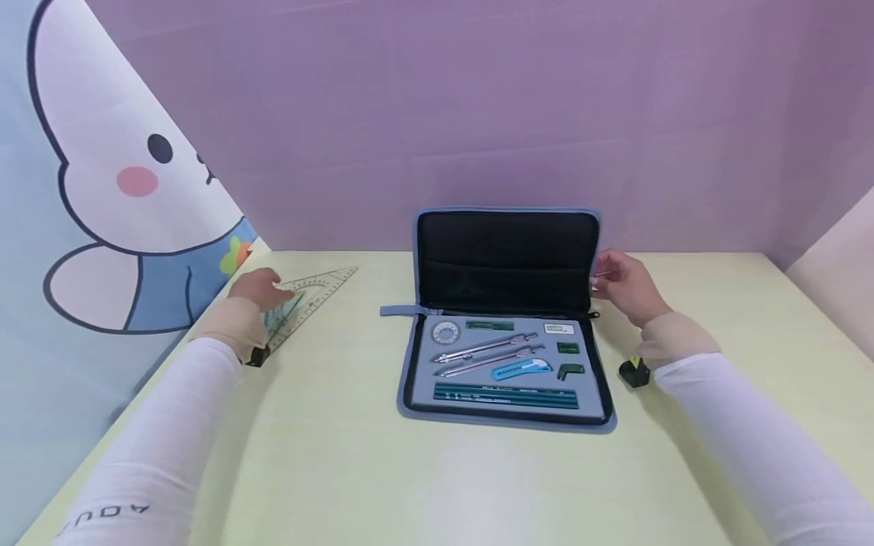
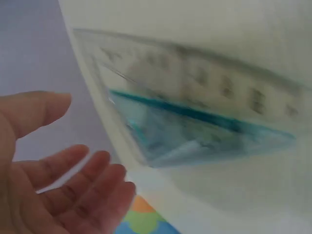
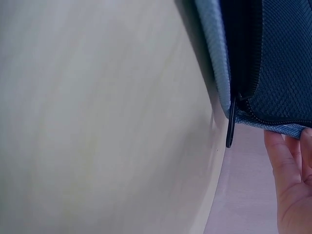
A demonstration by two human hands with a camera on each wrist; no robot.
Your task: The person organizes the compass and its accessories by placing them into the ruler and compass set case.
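A zippered drawing-instrument case (image 1: 404, 394) lies unfolded on the table with its black-lined lid (image 1: 505, 258) standing up. My right hand (image 1: 631, 287) grips the lid's right edge between fingers and thumb; in the right wrist view, the fingertips (image 3: 275, 139) meet the blue border beside the zipper pull (image 3: 231, 124). At the left, my left hand (image 1: 256, 290) is by a large clear set square (image 1: 328, 287) and a smaller green-tinted set square (image 2: 180, 131) overlapping it. In the left wrist view, the left fingers (image 2: 92, 195) are spread apart from both, holding nothing.
In the case's grey tray (image 1: 423, 356) lie two metal compasses (image 1: 485, 347), a blue utility knife (image 1: 520, 369), green pencils (image 1: 505, 394), an eraser (image 1: 559, 329), a round clear piece (image 1: 445, 332) and small green items. A purple backdrop (image 1: 478, 114) rises behind the table.
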